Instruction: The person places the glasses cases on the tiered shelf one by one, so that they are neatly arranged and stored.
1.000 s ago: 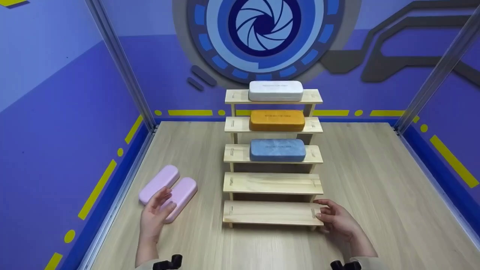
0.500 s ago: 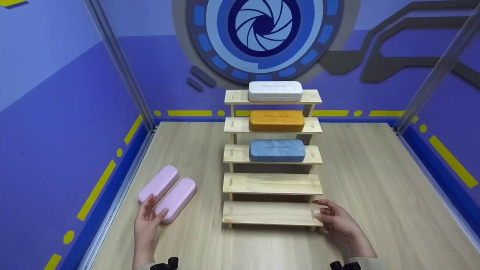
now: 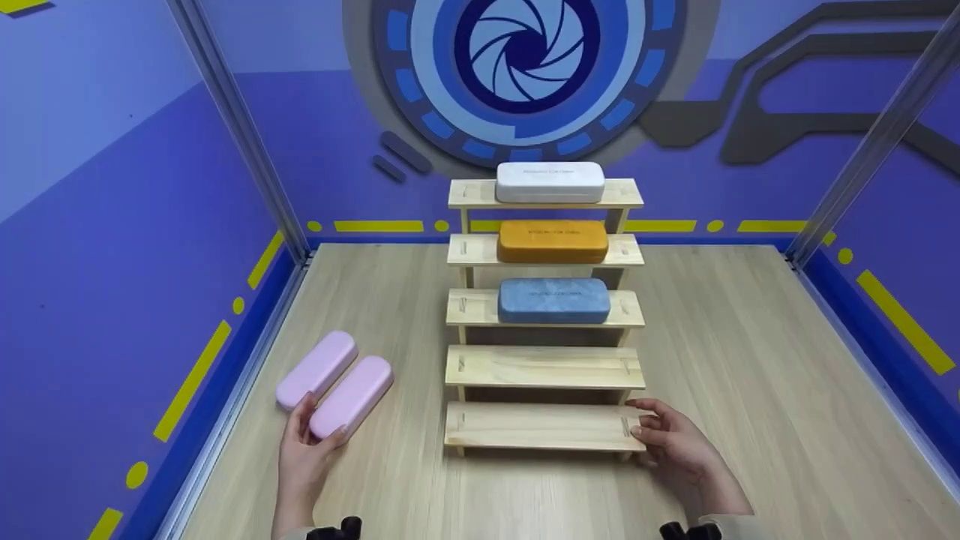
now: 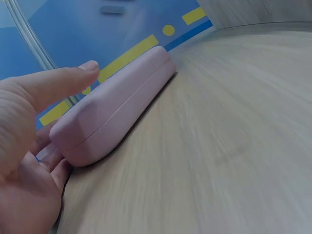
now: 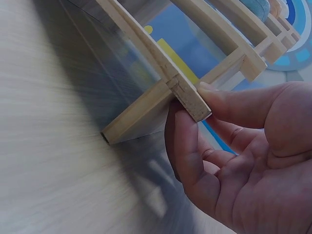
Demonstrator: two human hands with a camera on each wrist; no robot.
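Note:
Two pink glasses cases lie side by side on the table at the left, a left one point(image 3: 315, 371) and a right one point(image 3: 352, 397). My left hand point(image 3: 304, 454) is at the near end of the right case. Its thumb point(image 4: 63, 84) is straight and apart from the case in the left wrist view, while its fingers reach along the far side, partly hidden by the case point(image 4: 117, 105). My right hand point(image 3: 679, 442) pinches the right end of the lowest board of a stepped wooden display rack point(image 3: 544, 425), thumb above and fingers below.
Higher steps of the rack bear a blue glasses case point(image 3: 553, 301), an orange one point(image 3: 553, 242) and, on top, a white one point(image 3: 550, 183). Printed blue-purple walls point(image 3: 300, 150) enclose the wooden table point(image 3: 735, 337) at the back and sides.
My left hand has drawn back from above the pink cases and lowered to the near end of the right one, thumb on its right. My right hand stays on the rack.

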